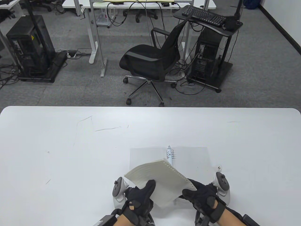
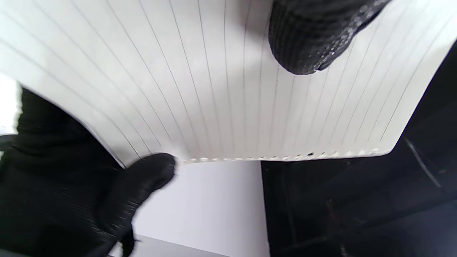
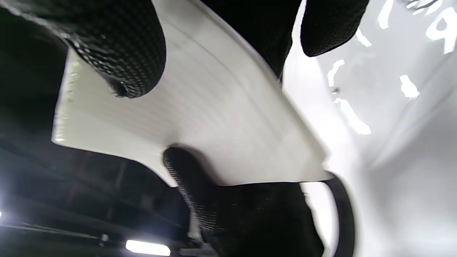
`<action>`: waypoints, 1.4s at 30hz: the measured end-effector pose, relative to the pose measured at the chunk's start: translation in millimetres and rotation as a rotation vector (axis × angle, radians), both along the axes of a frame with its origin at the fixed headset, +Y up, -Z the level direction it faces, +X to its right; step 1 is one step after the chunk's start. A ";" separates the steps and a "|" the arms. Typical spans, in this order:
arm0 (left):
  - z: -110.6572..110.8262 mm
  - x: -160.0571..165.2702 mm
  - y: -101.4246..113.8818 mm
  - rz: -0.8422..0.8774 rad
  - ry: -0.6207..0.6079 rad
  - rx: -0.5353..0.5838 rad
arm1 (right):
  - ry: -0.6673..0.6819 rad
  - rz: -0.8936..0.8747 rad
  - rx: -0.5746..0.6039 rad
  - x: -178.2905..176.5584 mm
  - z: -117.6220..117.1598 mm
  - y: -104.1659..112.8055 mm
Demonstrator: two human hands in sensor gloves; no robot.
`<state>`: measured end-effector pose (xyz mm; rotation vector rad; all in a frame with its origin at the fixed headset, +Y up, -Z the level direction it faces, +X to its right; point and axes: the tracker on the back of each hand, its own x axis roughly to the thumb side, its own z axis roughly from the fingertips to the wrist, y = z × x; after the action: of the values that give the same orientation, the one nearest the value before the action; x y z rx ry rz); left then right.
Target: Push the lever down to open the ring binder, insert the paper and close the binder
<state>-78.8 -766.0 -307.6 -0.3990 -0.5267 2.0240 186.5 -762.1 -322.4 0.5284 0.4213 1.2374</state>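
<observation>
- Binder (image 1: 188, 160): lies open and flat on the table (image 1: 58, 146), rings (image 1: 169, 154) at centre.
- Paper (image 1: 162, 181): ruled, punched stack held tilted above the binder's near left half, off the rings.
- Left hand (image 1: 141, 195): grips the paper's near left edge, thumb (image 2: 307, 39) on top.
- Right hand (image 1: 200, 191): fingers pinch the paper's punched corner.

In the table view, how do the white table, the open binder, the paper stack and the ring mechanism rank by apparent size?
Largest to smallest:
1. white table
2. open binder
3. paper stack, raised toward the camera by both hands, so unsure against the binder
4. ring mechanism
</observation>
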 end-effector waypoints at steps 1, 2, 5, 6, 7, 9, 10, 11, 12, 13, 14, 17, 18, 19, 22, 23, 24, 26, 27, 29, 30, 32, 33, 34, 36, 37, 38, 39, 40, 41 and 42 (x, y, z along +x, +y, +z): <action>0.1 -0.2 -0.7 -0.028 0.010 -0.004 | -0.047 -0.024 -0.002 2.8 -0.8 2.1; -0.1 -0.8 -1.0 -0.048 0.016 -0.004 | -0.056 -0.033 0.007 5.0 -1.7 4.0; -5.3 -8.6 1.2 -0.130 0.040 0.029 | -0.143 0.063 0.094 28.0 -10.3 14.5; -8.9 -14.1 4.0 -0.157 0.043 0.060 | -0.166 0.111 0.135 39.3 -15.0 20.1; -11.0 -18.0 6.1 -0.173 0.043 0.084 | -0.174 0.153 0.158 47.3 -18.0 23.9; -17.2 -28.4 13.1 -0.243 0.050 0.142 | -0.180 0.274 0.229 67.0 -24.1 33.2; -19.7 -32.3 17.1 -0.293 0.028 0.181 | -0.172 0.324 0.256 75.8 -26.4 37.2; -21.5 -34.9 21.2 -0.366 0.005 0.212 | -0.147 0.370 0.274 82.1 -28.1 40.5; -22.8 -35.1 24.0 -0.423 -0.031 0.239 | -0.120 0.406 0.290 85.9 -28.7 42.2; -23.5 -34.4 26.5 -0.515 -0.094 0.270 | -0.095 0.442 0.305 88.9 -29.1 43.1; -22.3 -32.5 26.6 -0.595 -0.135 0.295 | -0.070 0.476 0.310 89.2 -28.7 43.2; -18.8 -22.6 20.6 -0.629 -0.074 0.335 | 0.008 0.563 0.348 79.4 -25.2 41.4; -18.7 -20.1 19.3 -0.610 -0.052 0.318 | 0.054 0.593 0.355 74.2 -23.1 40.2; -19.0 -18.3 18.5 -0.601 -0.057 0.316 | 0.068 0.610 0.359 70.6 -21.4 39.1; -17.8 -13.1 12.7 -0.585 -0.106 0.307 | 0.068 0.679 0.370 58.4 -17.2 34.6; -16.6 -12.3 11.8 -0.581 -0.098 0.314 | 0.074 0.685 0.359 56.3 -16.6 33.8; -15.0 -12.3 11.0 -0.580 -0.049 0.318 | 0.080 0.685 0.322 53.7 -16.6 34.0; -13.6 -13.8 11.1 -0.578 0.029 0.322 | 0.099 0.682 0.253 50.5 -17.3 37.8; -12.7 -14.2 9.5 -0.566 0.053 0.313 | 0.105 0.680 0.241 48.9 -17.5 39.8; -10.2 -12.9 3.4 -0.521 0.103 0.284 | 0.013 0.687 0.230 49.9 -11.1 38.8; -9.8 -12.7 1.6 -0.526 0.117 0.278 | -0.024 0.689 0.221 51.6 -7.2 37.3; -10.0 -10.5 -2.7 -0.549 0.110 0.262 | -0.123 0.669 0.214 57.6 3.9 28.4; -10.2 -8.2 -4.8 -0.555 0.100 0.259 | -0.186 0.632 0.167 60.4 10.0 19.9; -9.4 -7.1 -6.6 -0.567 0.088 0.254 | -0.204 0.596 0.135 61.4 14.2 12.4; -8.4 -4.1 -9.8 -0.569 0.079 0.257 | -0.217 0.544 0.121 63.4 19.1 -1.8; -8.0 -3.3 -10.6 -0.574 0.079 0.261 | -0.227 0.528 0.133 63.7 19.8 -4.6; -8.0 -3.0 -11.6 -0.588 0.081 0.258 | -0.221 0.524 0.136 63.3 18.8 -4.7; -8.4 -3.6 -12.2 -0.595 0.093 0.247 | -0.185 0.515 0.132 62.5 18.4 -3.0; -8.9 -4.6 -12.8 -0.597 0.106 0.228 | -0.171 0.515 0.148 62.6 17.8 -3.1; -9.6 -5.5 -13.7 -0.594 0.116 0.210 | -0.170 0.518 0.155 62.8 17.0 -5.4; -10.1 -6.0 -14.5 -0.593 0.117 0.201 | -0.163 0.510 0.150 62.3 16.7 -7.2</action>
<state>-84.8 -780.6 -317.7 -0.2707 -0.4672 1.4004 248.8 -769.3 -305.6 0.4554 0.3358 1.8009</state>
